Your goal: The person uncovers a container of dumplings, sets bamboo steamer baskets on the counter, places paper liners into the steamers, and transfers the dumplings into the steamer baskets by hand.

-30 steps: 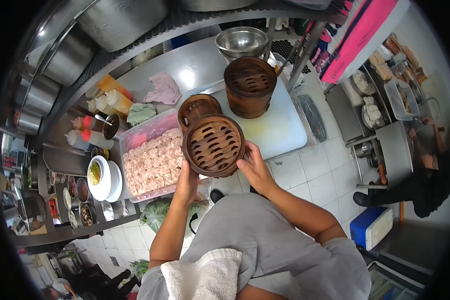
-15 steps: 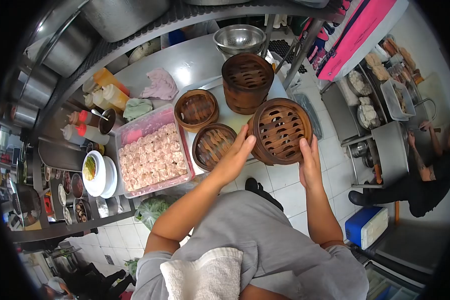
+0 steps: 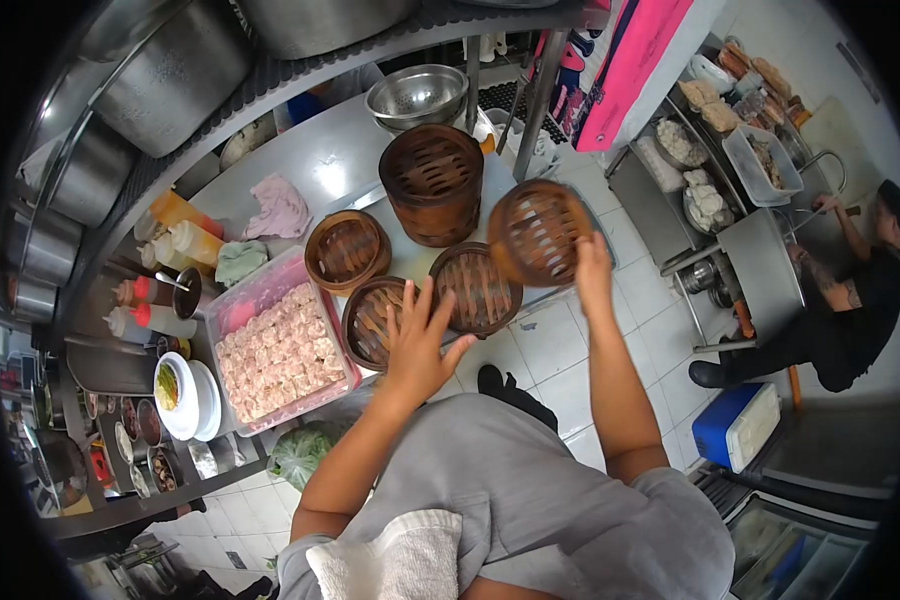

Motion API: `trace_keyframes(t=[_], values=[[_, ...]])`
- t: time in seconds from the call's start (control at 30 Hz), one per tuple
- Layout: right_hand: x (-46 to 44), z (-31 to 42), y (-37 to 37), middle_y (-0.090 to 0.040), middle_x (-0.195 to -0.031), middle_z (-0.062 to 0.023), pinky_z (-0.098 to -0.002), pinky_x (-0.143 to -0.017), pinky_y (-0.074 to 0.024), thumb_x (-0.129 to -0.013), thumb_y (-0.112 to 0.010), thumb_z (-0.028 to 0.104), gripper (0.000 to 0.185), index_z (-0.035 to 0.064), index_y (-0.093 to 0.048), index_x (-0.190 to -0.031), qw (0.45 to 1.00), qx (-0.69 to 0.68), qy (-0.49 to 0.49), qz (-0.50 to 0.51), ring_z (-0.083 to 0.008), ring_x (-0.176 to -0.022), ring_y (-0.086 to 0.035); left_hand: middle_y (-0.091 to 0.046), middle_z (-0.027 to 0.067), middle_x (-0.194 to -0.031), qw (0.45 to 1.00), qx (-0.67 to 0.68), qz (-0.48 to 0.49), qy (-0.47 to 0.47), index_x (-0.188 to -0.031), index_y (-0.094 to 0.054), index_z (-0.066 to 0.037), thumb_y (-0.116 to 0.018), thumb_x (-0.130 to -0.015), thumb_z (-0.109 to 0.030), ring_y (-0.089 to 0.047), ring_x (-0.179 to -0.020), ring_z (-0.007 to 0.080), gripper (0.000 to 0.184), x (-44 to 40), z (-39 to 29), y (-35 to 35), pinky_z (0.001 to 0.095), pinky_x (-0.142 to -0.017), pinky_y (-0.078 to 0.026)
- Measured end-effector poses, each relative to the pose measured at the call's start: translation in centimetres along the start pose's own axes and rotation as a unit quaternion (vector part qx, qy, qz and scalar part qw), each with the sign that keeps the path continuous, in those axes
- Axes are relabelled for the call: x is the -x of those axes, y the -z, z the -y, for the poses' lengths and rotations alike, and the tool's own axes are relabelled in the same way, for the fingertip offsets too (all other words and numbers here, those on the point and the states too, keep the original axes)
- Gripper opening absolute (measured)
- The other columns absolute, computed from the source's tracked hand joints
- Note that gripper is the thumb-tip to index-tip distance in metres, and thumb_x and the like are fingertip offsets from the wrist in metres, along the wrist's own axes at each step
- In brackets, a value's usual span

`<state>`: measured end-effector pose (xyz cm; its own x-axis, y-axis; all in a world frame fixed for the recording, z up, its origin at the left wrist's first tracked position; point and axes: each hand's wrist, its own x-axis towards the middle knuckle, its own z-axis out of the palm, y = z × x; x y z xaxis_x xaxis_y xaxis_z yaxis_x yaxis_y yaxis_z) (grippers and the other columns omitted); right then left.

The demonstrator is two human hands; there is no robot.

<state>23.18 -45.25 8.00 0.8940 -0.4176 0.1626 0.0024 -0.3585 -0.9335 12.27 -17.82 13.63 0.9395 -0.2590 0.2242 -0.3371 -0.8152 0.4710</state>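
Note:
My right hand (image 3: 594,278) grips a round bamboo steamer basket (image 3: 540,230) by its right side; the slatted inside faces me and is slightly blurred. My left hand (image 3: 417,345) is open, fingers spread, over the near rims of two baskets on the counter: a left one (image 3: 370,315) and a right one (image 3: 477,287). Whether the fingers touch them I cannot tell. Another basket (image 3: 345,250) lies behind the left one. A taller stack of steamers (image 3: 430,180) stands at the back. No food shows inside the baskets.
A plastic tub (image 3: 348,385) of pale dumplings sits left of the baskets. Beyond it are sauce bottles (image 3: 195,243), cloths (image 3: 277,207) and white plates (image 3: 208,400). A metal colander (image 3: 417,95) stands at the back, near a shelf post. At right, a co-worker (image 3: 855,290) stands by a sink.
A basket from my hands now lies on the counter, right of the front one. My left hand has let go and spread; my right hand holds another basket further back.

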Motion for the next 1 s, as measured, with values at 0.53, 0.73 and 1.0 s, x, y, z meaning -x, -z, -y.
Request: trace_keyframes(t=[0.53,0.73,1.0], values=[[-5.9,-4.4,-2.5,-0.051,-0.13,-0.0272,-0.0392,-0.103,-0.0364,-0.089,-0.053,0.056,0.074,-0.0053,-0.047,-0.13,0.983,-0.011,-0.088,0.158,-0.0362,-0.123,-0.048,-0.037,0.0119,-0.146,0.997,-0.002,0.053,-0.059,-0.123,-0.059,-0.011,-0.072,-0.08,-0.03,-0.023,-0.141,0.0344,0.049,2.0,0.5,-0.9,0.0661,-0.105,-0.022],[-7.9,4.1,1.6,-0.058,-0.125,-0.0185,-0.0339,-0.093,-0.0452,-0.09,-0.061,0.04,0.057,-0.0007,-0.05,-0.128,0.999,-0.004,0.04,0.014,-0.0234,-0.109,-0.06,-0.05,0.0146,-0.136,0.987,0.114,0.002,-0.11,-0.122,-0.059,-0.006,-0.074,-0.079,-0.021,-0.043,-0.13,0.0348,0.047,3.5,2.4,3.6,0.0485,-0.105,-0.035],[-6.4,33.1,8.3,-0.068,-0.1,-0.0051,-0.0268,-0.085,-0.0474,-0.093,-0.058,0.019,0.025,0.0018,-0.064,-0.111,0.931,-0.041,0.359,0.051,-0.0107,-0.094,-0.061,-0.059,0.0171,-0.124,0.975,0.215,-0.053,-0.025,-0.115,-0.062,-0.001,-0.072,-0.079,-0.013,-0.053,-0.119,0.0344,0.039,7.3,6.4,8.6,0.0398,-0.099,-0.042]])
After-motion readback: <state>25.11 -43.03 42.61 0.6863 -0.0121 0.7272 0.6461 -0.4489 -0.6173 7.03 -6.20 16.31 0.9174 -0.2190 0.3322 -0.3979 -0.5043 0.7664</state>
